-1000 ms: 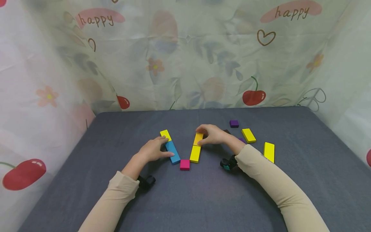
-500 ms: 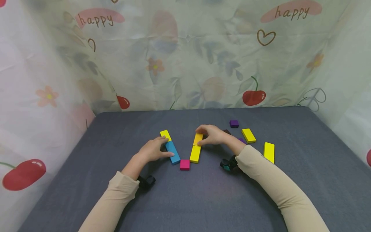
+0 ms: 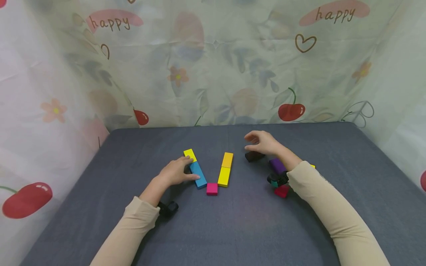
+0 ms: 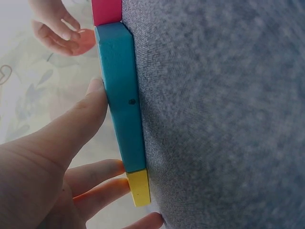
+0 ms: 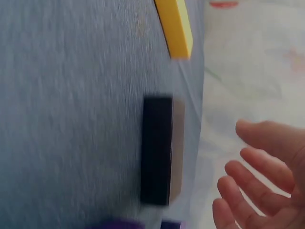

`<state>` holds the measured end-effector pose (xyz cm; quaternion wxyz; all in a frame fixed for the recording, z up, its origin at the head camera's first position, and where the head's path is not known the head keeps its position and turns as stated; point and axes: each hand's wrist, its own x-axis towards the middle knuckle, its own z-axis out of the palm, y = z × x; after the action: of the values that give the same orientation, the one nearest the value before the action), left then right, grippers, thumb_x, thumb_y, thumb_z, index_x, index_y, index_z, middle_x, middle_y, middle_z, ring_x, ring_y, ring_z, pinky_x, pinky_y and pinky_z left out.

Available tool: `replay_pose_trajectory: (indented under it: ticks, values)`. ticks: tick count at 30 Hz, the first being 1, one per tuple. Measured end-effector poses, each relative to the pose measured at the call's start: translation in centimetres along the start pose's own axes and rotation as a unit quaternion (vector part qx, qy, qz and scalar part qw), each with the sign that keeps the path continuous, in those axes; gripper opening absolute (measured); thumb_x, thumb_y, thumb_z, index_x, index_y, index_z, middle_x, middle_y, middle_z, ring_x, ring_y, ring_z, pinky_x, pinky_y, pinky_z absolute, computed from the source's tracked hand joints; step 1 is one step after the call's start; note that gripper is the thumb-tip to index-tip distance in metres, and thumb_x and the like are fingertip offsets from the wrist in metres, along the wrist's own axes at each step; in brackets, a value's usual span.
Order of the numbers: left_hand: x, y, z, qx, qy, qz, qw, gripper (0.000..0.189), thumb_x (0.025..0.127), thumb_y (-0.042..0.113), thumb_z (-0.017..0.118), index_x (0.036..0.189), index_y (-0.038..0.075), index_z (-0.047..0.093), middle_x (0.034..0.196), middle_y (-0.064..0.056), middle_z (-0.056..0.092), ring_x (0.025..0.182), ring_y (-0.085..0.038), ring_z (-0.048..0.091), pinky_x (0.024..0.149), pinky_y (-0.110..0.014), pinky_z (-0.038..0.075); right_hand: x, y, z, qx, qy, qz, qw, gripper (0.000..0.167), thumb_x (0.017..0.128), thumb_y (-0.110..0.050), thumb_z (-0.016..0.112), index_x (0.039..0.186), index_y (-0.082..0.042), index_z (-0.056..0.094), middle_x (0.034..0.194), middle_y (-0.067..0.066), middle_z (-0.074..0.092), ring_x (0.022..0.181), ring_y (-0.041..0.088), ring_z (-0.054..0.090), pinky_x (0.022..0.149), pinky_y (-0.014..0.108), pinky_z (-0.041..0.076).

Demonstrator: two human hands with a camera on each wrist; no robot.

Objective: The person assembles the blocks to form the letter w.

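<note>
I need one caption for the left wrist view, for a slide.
Left hand touching a blue block, which lies between a pink block and a yellow block.

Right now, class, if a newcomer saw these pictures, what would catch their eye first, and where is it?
Probably the pink block at the near point of a V on the gray table, with the blue block on its left side and the orange block on its right. The left hand touches the blue block; the right hand, holding nothing, hangs near the dark block farther right.
</note>
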<state>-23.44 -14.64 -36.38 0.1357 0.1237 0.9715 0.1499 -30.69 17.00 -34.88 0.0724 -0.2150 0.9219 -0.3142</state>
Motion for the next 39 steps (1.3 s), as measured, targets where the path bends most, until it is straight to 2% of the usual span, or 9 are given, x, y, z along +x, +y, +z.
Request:
replay_pose_trajectory:
  ticks: [7, 13, 18, 28, 39]
  values:
    - [0.1, 0.2, 0.0, 0.003, -0.002, -0.008, 1.0000, 0.076, 0.084, 0.046, 0.065, 0.142, 0.006, 0.038, 0.149, -0.018, 0.034, 0.135, -0.039, 0.035, 0.107, -0.053, 0.035, -0.4, 2.3, -2.0, -0.006, 0.043, 0.087, 0.9953, 0.043, 0.091, -0.015, 0.059, 0.127, 0.006, 0.050, 0.129, 0.027, 0.051, 0.116, 0.041, 0.051, 0.093, 0.049, 0.047]
    - [0.2, 0.4, 0.0, 0.008, -0.004, -0.016, 0.9998, 0.075, 0.084, 0.046, 0.064, 0.143, 0.006, 0.038, 0.150, -0.017, 0.034, 0.136, -0.038, 0.035, 0.108, -0.052, 0.034, -0.5, 3.7, -2.5, -0.018, 0.040, 0.146, 0.9883, 0.048, 0.090, -0.013, 0.060, 0.132, 0.005, 0.046, 0.134, 0.030, 0.045, 0.121, 0.042, 0.044, 0.098, 0.050, 0.044]
    - [0.1, 0.4, 0.0, 0.010, -0.005, -0.015, 0.9998, 0.075, 0.084, 0.046, 0.065, 0.142, 0.006, 0.038, 0.149, -0.018, 0.034, 0.136, -0.038, 0.035, 0.107, -0.052, 0.035, -0.5, 4.4, -2.6, -0.023, 0.026, 0.174, 0.9840, 0.051, 0.089, -0.012, 0.062, 0.133, 0.005, 0.044, 0.136, 0.031, 0.041, 0.122, 0.044, 0.042, 0.098, 0.050, 0.045]
    - [0.2, 0.2, 0.0, 0.008, -0.006, -0.015, 0.9998, 0.075, 0.084, 0.045, 0.065, 0.142, 0.006, 0.038, 0.150, -0.018, 0.033, 0.136, -0.039, 0.034, 0.107, -0.053, 0.034, -0.4, 5.2, -2.6, -0.027, 0.012, 0.189, 0.9815, 0.048, 0.088, -0.009, 0.062, 0.131, 0.006, 0.046, 0.132, 0.031, 0.046, 0.115, 0.041, 0.048, 0.094, 0.045, 0.049]
    - [0.1, 0.1, 0.1, 0.003, -0.004, -0.011, 0.9999, 0.075, 0.084, 0.045, 0.065, 0.143, 0.006, 0.038, 0.150, -0.018, 0.033, 0.136, -0.038, 0.034, 0.108, -0.053, 0.034, -0.6, 5.1, -2.5, -0.057, 0.025, 0.178, 0.9820, 0.037, 0.085, -0.008, 0.064, 0.116, 0.010, 0.054, 0.117, 0.029, 0.054, 0.106, 0.039, 0.051, 0.092, 0.046, 0.046]
